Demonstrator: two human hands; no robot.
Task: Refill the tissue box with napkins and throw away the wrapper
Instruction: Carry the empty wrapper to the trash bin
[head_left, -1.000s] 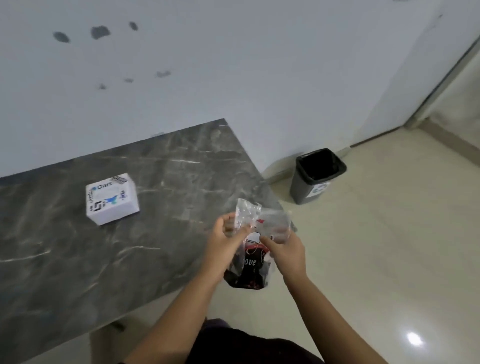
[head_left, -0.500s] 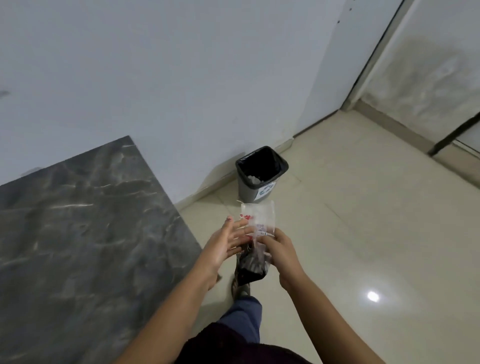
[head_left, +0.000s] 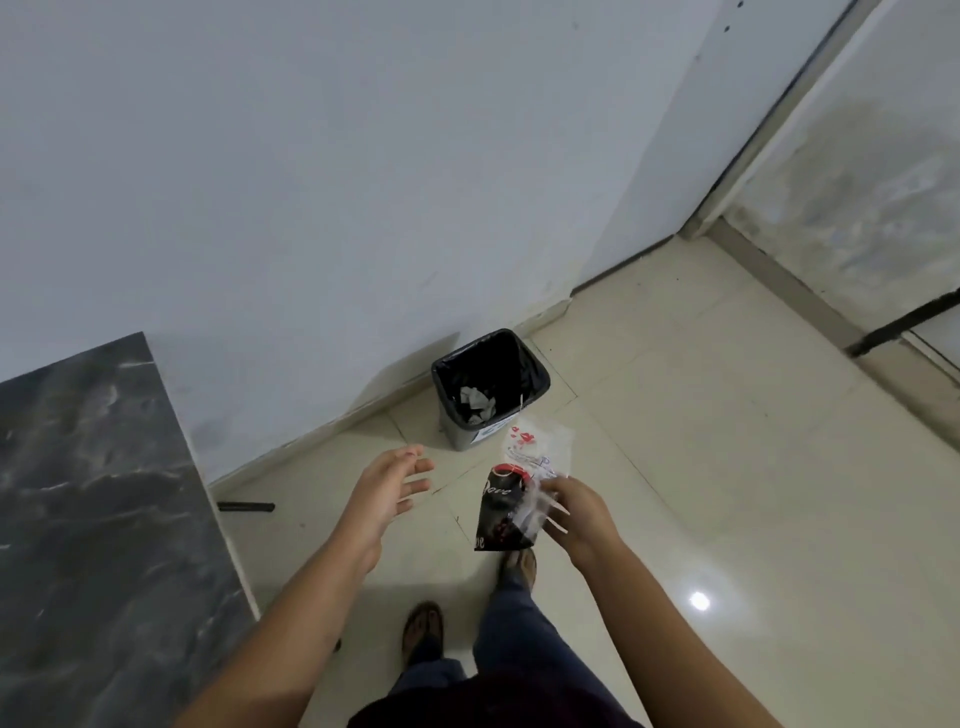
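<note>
My right hand (head_left: 576, 512) grips the empty plastic wrapper (head_left: 511, 506), clear at the top with red marks and black with white lettering below. It hangs over the floor, short of the black-lined grey trash bin (head_left: 488, 387), which stands against the wall and holds some crumpled white paper. My left hand (head_left: 387, 491) is off the wrapper, fingers spread, to the left of it. The tissue box is out of view.
The dark marble table (head_left: 93, 514) fills the lower left, its corner close to my left arm. My legs and sandalled feet (head_left: 423, 626) stand on the glossy cream tile floor. A door frame (head_left: 769, 130) runs along the right.
My left hand has let go of the wrapper and opened; only the right hand holds it now. The view has turned right and come closer to the bin, which now shows its contents.
</note>
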